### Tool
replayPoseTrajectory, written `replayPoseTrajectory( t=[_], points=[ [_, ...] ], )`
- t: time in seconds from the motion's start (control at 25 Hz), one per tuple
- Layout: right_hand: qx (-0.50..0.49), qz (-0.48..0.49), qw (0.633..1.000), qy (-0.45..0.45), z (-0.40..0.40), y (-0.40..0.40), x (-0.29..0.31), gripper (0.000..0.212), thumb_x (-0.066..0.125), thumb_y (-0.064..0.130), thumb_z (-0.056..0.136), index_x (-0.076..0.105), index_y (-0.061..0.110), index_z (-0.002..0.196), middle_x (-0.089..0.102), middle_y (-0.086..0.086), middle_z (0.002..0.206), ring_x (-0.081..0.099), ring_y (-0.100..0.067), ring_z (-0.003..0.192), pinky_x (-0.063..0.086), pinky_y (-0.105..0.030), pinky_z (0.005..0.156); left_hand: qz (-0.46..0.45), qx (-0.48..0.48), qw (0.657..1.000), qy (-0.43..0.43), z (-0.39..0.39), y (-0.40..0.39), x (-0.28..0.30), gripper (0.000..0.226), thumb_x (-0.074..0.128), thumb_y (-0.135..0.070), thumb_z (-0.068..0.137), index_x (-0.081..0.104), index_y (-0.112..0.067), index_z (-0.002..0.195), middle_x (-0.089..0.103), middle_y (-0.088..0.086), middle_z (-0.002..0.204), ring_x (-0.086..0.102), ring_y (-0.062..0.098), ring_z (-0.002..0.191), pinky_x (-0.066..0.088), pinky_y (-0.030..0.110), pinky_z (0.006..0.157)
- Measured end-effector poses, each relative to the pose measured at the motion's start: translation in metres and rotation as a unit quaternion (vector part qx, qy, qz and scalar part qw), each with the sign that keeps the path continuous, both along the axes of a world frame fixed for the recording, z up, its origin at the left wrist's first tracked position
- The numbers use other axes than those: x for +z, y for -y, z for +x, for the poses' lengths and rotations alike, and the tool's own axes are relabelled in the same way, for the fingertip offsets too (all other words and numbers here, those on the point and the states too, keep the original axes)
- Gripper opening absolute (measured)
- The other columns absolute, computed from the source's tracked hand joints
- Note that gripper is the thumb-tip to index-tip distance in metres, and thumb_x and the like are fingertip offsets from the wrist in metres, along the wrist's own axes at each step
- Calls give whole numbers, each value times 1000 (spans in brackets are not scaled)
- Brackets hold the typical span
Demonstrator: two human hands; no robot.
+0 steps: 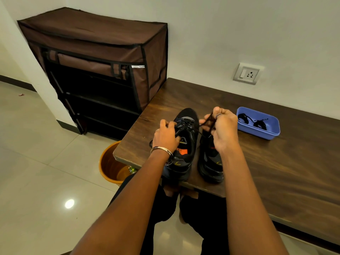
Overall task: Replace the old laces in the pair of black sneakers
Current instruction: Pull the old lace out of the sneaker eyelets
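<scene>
right sneaker [209, 159] toe hidden behind right hand [223, 129], bucket [110, 164] partly under table [276, 162]

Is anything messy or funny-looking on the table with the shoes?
Nothing looks broken or spilled. One thing stands out: the left sneaker sits right at the table's front edge, its heel jutting slightly over. The rolled laces lie tidily inside the blue tub.

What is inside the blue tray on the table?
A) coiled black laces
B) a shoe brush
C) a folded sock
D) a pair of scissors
A: the blue tray on the table holds two coiled black laces, and nothing else shows in it.
</scene>
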State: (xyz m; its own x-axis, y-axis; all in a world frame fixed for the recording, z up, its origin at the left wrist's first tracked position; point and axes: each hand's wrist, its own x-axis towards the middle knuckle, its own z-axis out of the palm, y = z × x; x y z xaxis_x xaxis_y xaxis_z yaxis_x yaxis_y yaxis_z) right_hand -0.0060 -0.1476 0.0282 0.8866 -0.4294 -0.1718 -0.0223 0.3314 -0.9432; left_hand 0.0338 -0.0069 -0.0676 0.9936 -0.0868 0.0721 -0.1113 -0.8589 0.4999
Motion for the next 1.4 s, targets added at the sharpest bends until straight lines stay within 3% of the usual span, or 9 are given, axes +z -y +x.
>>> replayPoseTrajectory(
  t=[0.08, 0.16, 0.4, 0.52, 0.68, 1.0, 1.16, 1.28, 1.4],
  points=[
    [5, -274, 961, -30, 4, -2, -8, 11, 60, 26, 97, 61, 18, 89, 64, 0, 80, 61, -13, 70, 50, -38, 70, -8, 5, 1000, 0, 1, -1, 0, 53, 66, -28, 87, 45, -18, 135, 40, 7, 130, 57, 32, 107, 50, 42, 94],
    [55, -559, 825, -59, 10, -4, -15, 13, 70, 40, 88, 69, 27, 86, 59, 10, 99, 49, -12, 98, 40, -42, 88, -11, 5, 1000, 2, 2, -2, -1, 52, 66, -28, 87, 47, -18, 134, 41, 7, 129, 57, 31, 106, 50, 42, 94],
    [205, -774, 586, -122, 23, -41, -38, 17, 65, 23, 91, 68, 18, 107, 56, -5, 123, 43, -29, 125, 31, -59, 105, -22, 5, 1000, 4, 2, -2, -2, 48, 66, -25, 87, 49, -17, 132, 43, 8, 129, 57, 31, 107, 48, 42, 94],
    [175, -652, 728, -122, 29, -34, -35, 13, 66, 17, 83, 72, 10, 91, 70, -9, 100, 63, -28, 100, 52, -45, 90, -26, 3, 1000, 5, 1, -2, 0, 47, 65, -24, 88, 49, -17, 131, 43, 8, 128, 57, 31, 106, 48, 41, 94],
    [150, -206, 960, -120, 11, -6, -5, 12, 61, -6, 76, 72, -3, 71, 75, -11, 80, 71, -21, 78, 57, -31, 74, -32, 4, 999, 4, 0, -3, 0, 46, 66, -24, 86, 51, -19, 130, 42, 6, 127, 58, 31, 104, 47, 40, 94],
    [40, 274, 955, -109, 8, 7, -7, 27, 37, 12, 92, 41, 14, 66, 32, 1, 47, 29, -14, 39, 57, -36, 63, -37, 13, 999, -7, 1, -2, 1, 44, 66, -25, 87, 52, -23, 129, 42, 4, 128, 56, 29, 108, 49, 39, 95],
    [8, -81, 990, -116, 17, 12, -14, 25, 47, 13, 97, 58, 5, 77, 47, -1, 59, 45, -16, 47, 57, -36, 62, 7, 9, 1000, -19, 1, 1, 6, 47, 65, -28, 88, 48, -26, 132, 42, 4, 130, 54, 30, 111, 49, 39, 89],
    [31, -476, 864, -164, 28, 14, -25, 28, 56, 28, 97, 59, 1, 89, 64, -10, 89, 62, -32, 95, 50, -43, 80, 28, -9, 999, -38, 3, -1, 12, 55, 68, -39, 84, 47, -28, 133, 40, 4, 130, 50, 30, 115, 49, 44, 92],
    [100, -562, 802, -177, 32, 13, -25, 21, 68, 24, 91, 57, 6, 95, 63, -12, 107, 58, -33, 109, 47, -38, 83, -55, -35, 998, 20, 9, -8, 19, 43, 66, -40, 85, 58, -28, 126, 50, 1, 122, 50, 23, 113, 46, 44, 95]
  ],
)
